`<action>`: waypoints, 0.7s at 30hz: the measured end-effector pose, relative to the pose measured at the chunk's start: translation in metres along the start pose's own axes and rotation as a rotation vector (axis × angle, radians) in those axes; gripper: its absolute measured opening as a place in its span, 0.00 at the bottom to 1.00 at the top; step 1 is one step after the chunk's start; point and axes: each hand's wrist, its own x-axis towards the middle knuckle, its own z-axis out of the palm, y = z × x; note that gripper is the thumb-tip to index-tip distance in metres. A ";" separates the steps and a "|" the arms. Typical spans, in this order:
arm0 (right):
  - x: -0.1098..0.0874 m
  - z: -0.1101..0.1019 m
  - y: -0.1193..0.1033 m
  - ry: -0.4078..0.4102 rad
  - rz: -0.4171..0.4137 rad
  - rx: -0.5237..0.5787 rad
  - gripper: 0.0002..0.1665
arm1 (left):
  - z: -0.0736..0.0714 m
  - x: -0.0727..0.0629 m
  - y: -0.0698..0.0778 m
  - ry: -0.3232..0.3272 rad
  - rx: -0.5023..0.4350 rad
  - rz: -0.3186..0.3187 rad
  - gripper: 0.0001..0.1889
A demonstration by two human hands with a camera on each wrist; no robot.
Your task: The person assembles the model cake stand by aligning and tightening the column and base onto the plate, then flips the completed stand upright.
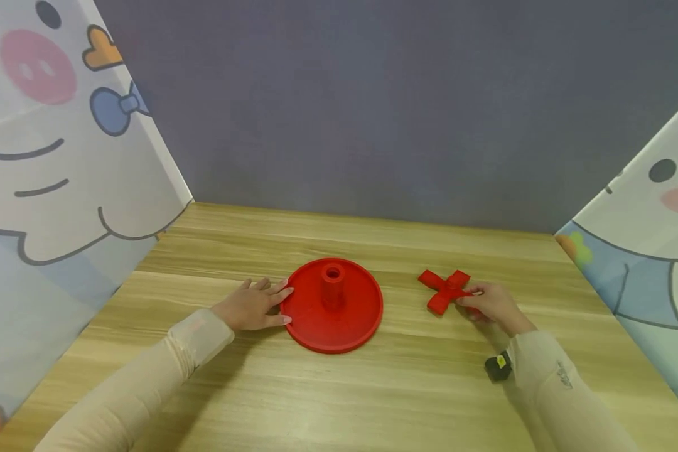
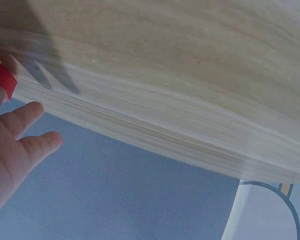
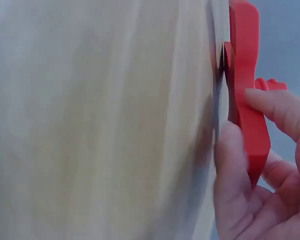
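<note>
A round red plate (image 1: 305, 323) with a raised rim lies on the wooden table, and a hollow upright post (image 1: 332, 285) rises from its middle. My left hand (image 1: 254, 307) touches the plate's left edge with spread, mostly straight fingers. In the left wrist view only a corner of the red plate (image 2: 1, 80) shows beside the fingers. To the right, my right hand (image 1: 494, 304) pinches one arm of a red cross-shaped piece (image 1: 445, 290). In the right wrist view, thumb and fingers lie on either side of that cross-shaped piece (image 3: 247, 75), close to the table.
The wooden table (image 1: 328, 402) runs back to a grey wall panel (image 1: 361, 113). Cartoon-printed cloth panels stand at the left (image 1: 79, 188) and right (image 1: 650, 251). A small black device (image 1: 498, 366) sits at the right wrist.
</note>
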 end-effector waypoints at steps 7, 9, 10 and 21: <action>-0.005 0.004 0.006 -0.068 0.130 0.421 0.30 | 0.000 0.002 0.003 -0.021 -0.024 0.003 0.39; -0.004 0.004 0.006 -0.092 0.134 0.546 0.32 | -0.001 0.002 0.003 -0.021 -0.027 0.000 0.39; -0.003 0.004 0.006 -0.103 0.132 0.606 0.33 | -0.001 0.001 0.003 -0.019 -0.026 0.001 0.39; -0.008 0.003 0.004 -0.231 0.023 1.128 0.17 | 0.001 0.001 -0.004 -0.018 -0.050 0.001 0.39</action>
